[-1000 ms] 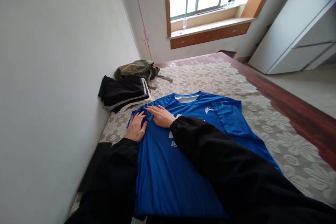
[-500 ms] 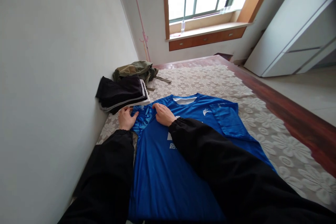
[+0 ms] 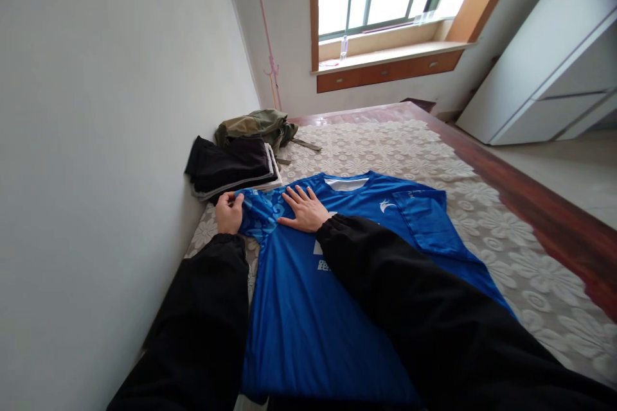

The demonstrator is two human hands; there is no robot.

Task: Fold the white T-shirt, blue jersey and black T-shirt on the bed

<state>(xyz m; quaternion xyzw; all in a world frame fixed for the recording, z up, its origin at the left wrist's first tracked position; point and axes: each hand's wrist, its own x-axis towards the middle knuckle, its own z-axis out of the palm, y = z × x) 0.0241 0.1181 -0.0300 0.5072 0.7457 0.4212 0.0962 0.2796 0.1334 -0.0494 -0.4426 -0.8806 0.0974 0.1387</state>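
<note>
A blue short-sleeved T-shirt [image 3: 299, 314] lies spread front side up, with a white logo on the chest and its collar pointing away from me. Its right-hand sleeve is folded inward over the body. My left hand [image 3: 229, 212] is closed on the hem of the left-hand sleeve, thumb against the fingers. Flat on the shirt near that sleeve's shoulder rests my right hand [image 3: 306, 208], its fingers spread. My right forearm covers part of the chest print.
Folded dark clothes [image 3: 226, 164] are stacked beside the wall, just beyond my left hand. Behind them lies an olive backpack [image 3: 258, 125]. A floral lace cloth [image 3: 385, 144] covers the surface, edged with red-brown wood. A pink coat stand [image 3: 264, 19] stands near the window.
My right hand has opened from a pinch and now lies flat on the shirt. My left hand has drawn the sleeve outward, and its fabric looks smoother.
</note>
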